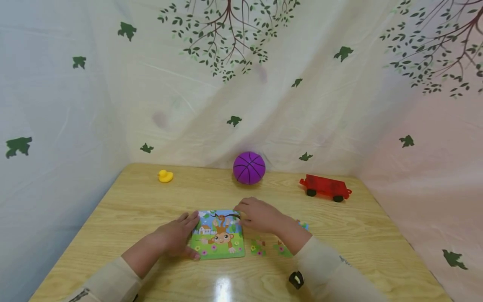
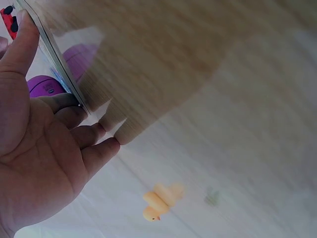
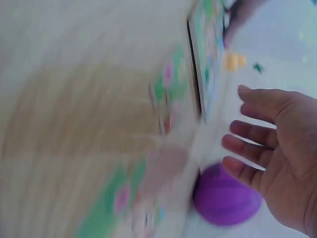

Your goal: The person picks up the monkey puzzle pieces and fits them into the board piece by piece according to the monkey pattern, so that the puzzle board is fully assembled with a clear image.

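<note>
From where I stand, the person's left hand (image 1: pixel 175 235) lies along the left edge of a square picture board (image 1: pixel 219 241), thumb at its near corner and fingers stretched toward the far one, touching the edge rather than gripping it. The right hand (image 1: pixel 260 214) is at the board's far right corner, fingers slightly bent and parted, with nothing held between them; I can't tell whether a fingertip touches the board. The board lies flat on the wooden table (image 1: pixel 132 218), showing a monkey hanging from a branch beside a little house. Just to its right lies a flowery loose piece (image 1: pixel 258 247), with more pieces partly hidden under the right arm. Farther back sit a yellow duck (image 1: pixel 165 176), a purple ball (image 1: pixel 249 168) and a red wagon (image 1: pixel 325 187).
</note>
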